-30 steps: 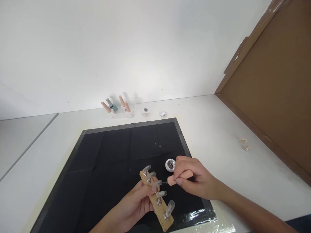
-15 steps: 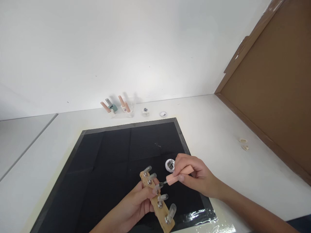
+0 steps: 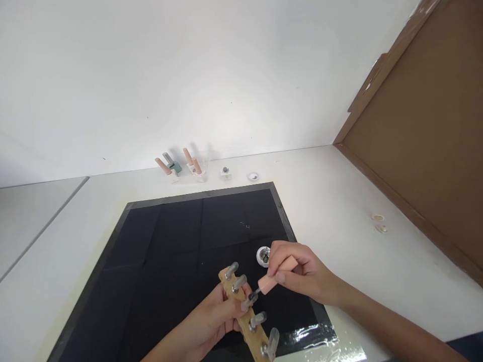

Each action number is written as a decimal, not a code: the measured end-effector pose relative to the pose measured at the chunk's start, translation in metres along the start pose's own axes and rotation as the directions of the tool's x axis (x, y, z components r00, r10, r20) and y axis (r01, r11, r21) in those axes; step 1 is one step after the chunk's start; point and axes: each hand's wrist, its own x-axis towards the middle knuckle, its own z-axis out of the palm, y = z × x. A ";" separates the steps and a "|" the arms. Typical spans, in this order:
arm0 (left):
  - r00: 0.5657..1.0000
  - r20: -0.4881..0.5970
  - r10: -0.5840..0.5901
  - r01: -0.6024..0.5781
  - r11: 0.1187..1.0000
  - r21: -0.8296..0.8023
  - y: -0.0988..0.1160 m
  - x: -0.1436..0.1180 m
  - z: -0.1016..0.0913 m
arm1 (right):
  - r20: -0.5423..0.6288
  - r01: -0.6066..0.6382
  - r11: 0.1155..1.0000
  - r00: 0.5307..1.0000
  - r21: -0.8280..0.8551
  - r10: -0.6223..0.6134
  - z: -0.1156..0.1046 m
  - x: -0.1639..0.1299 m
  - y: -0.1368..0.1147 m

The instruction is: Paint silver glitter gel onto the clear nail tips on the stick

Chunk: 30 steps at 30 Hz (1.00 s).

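My left hand (image 3: 219,314) is wrapped round a wooden nail tip stand (image 3: 241,312), held at a slant over the black mat. Several clear false nail tips (image 3: 258,319) stick out from its metal knobs. My left thumb lies against the middle nail tip (image 3: 250,300). Pinched in my right hand (image 3: 302,271) is a nail polish brush (image 3: 279,275) with a peach handle, its bristle end touching or just over that middle nail tip. A small round jar (image 3: 263,256) of silvery bits stands beside my right fingers, partly hidden by them.
Nail polish bottles (image 3: 196,168) with peach and grey caps stand along the wall, near a small square container (image 3: 225,174) and a white lid (image 3: 253,176). Two small cream-coloured pieces (image 3: 380,223) lie at right, by a cardboard panel (image 3: 418,146). A black mat (image 3: 169,251) covers the table's middle.
The nail tip stand has turned slightly in my left hand, its nail tips now pointing further up. The brush has shifted a little down and left along the middle nail tip.
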 end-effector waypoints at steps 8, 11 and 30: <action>0.999 0.036 0.034 -0.037 0.994 0.104 -0.002 0.003 0.000 | -0.036 -0.088 0.994 0.996 -0.069 0.085 0.000 0.001 0.000; 1.000 0.000 0.029 -0.029 0.987 0.157 -0.002 0.003 0.000 | -0.009 -0.041 0.999 0.999 -0.024 0.041 0.000 0.001 0.000; 0.996 0.051 0.078 -0.089 0.955 0.281 -0.001 0.004 0.001 | -0.025 -0.120 0.992 0.993 -0.038 0.119 0.000 0.002 -0.002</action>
